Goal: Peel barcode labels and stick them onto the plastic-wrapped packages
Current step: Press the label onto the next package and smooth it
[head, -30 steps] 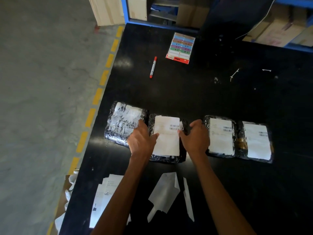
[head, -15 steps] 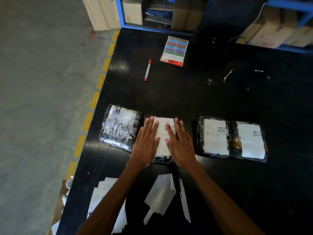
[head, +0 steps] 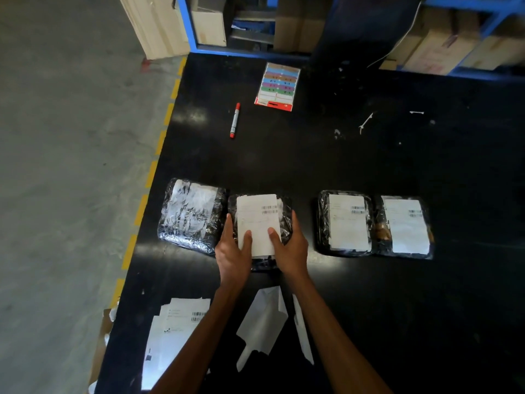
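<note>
Several plastic-wrapped dark packages lie in a row on the black table (head: 369,308). The second package (head: 285,223) carries a white barcode label (head: 257,220). My left hand (head: 233,254) grips its left side and my right hand (head: 291,250) grips its right side, both thumbs pressing on the label's lower part. The leftmost package (head: 193,216) shows crinkled wrap over white paper. Two labelled packages (head: 345,223) (head: 404,226) sit to the right. A stack of barcode label sheets (head: 173,334) lies at the near left edge.
Peeled white backing strips (head: 262,322) lie between my forearms. A red marker (head: 235,120) and a pack of coloured labels (head: 277,86) sit farther back. Blue shelving with cardboard boxes (head: 437,49) stands behind the table. Yellow floor markings run along the table's left edge.
My hands, flat on the label half a second ago, have slid down and outward to the package's sides, leaving only the thumbs on the label.
</note>
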A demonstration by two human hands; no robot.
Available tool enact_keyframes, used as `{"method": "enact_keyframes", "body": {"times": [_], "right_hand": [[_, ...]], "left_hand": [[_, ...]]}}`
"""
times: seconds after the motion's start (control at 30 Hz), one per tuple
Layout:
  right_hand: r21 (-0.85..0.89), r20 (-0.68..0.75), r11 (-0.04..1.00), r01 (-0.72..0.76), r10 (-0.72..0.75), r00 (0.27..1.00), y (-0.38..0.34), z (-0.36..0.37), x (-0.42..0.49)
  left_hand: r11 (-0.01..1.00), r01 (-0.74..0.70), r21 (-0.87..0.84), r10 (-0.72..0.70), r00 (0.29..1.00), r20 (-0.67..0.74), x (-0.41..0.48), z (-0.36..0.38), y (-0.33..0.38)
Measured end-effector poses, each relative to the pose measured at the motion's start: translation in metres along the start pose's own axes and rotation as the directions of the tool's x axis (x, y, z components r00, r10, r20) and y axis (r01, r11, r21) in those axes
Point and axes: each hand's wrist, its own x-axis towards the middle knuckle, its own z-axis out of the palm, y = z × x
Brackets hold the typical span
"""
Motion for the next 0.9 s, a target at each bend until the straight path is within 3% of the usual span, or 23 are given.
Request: {"method": "enact_keyframes", "body": {"times": [0.1,0.23,0.4,0.63,0.9], "right_hand": [[-0.018,0.047,0.996,0.083,-0.082,0.996,-0.020,-0.020,0.002],[-0.048,0.000,0.984,0.171,-0.171,0.985,-0.043,-0.078,0.013],[-0.053,-0.111,0.981,0.188,-0.193,0.975,-0.032,-0.173,0.031],[-0.067,-0.246,0.996,0.058,-0.073,0.967,0.037,-0.288,0.067],[-0.028,-0.206,0.999,-0.032,0.025,0.978,0.103,-0.351,0.124]], "left_hand": [[1.000,-0.013,-0.025,0.012,0.999,-0.042,-0.008,-0.002,0.019],[0.989,-0.107,-0.100,0.100,0.992,-0.077,-0.023,0.016,0.068],[0.954,-0.217,-0.207,0.226,0.974,0.023,-0.048,0.075,0.131],[0.958,-0.218,-0.188,0.254,0.948,0.192,-0.083,0.201,0.166],[0.984,-0.159,-0.078,0.176,0.924,0.340,-0.088,0.292,0.173]]}}
